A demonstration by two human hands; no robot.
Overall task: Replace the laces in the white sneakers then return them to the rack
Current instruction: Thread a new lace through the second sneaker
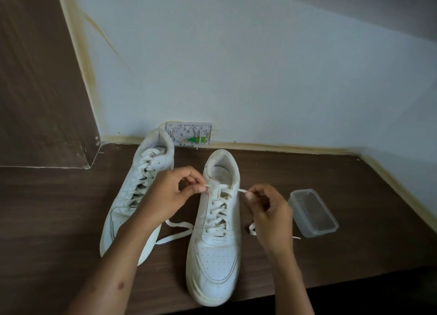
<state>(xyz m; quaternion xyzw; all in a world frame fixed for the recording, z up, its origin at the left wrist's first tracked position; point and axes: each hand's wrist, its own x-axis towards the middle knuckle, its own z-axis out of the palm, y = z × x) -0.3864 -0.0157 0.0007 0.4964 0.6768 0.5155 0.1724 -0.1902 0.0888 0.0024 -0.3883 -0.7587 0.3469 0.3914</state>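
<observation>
My left hand (165, 194) and right hand (267, 208) each pinch a lace (220, 210) end at the top holes of the near sneaker (216, 250) on the table (354, 255) — lacing looks nearly done — next, I'd pull even and tie.

- A clear plastic container (312, 213) sits open-topped at about 3 o'clock on the dark wood-grain surface (366, 208).
- A white wall box (189, 134) with a green connector stands at 12 o'clock, at the pale wall's foot.
- A dark wooden panel (40, 82) rises at 10 o'clock.
</observation>
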